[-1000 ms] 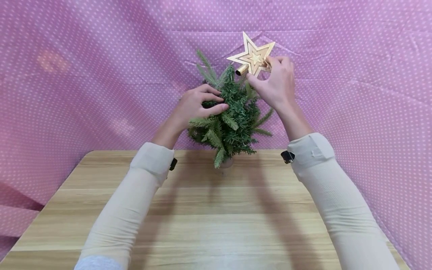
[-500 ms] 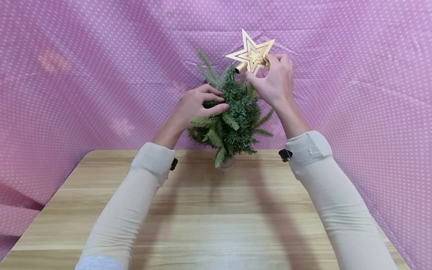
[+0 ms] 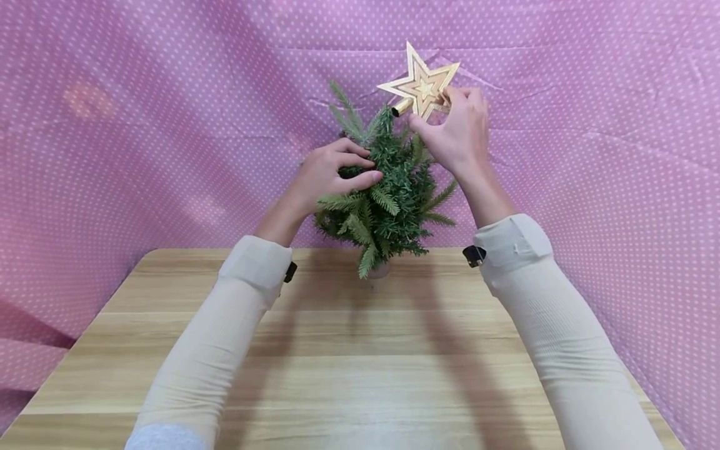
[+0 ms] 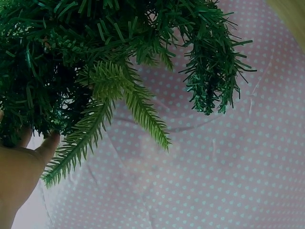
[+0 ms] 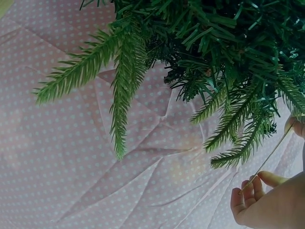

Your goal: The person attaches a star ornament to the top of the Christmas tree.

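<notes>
In the head view, a small artificial Christmas tree stands at the far edge of the wooden table. My left hand holds its upper left side, thumb in front and fingertips sunk into the needles. The left wrist view shows that hand against the dark foliage. My right hand pinches a gold star tree topper by its right and lower points. The star's short tube tilts down to the left, its dark open end right by the tree's tip. Edge-on, the star appears in the right wrist view.
A pink cloth with white dots hangs behind the table and along both sides. The wood-grain tabletop reaches toward me under both forearms. Loose green sprigs stick out from the tree's sides.
My right hand has moved the star slightly upward, bringing its tube closer to the tip of the tree. The left hand stays at the same place on the foliage.
</notes>
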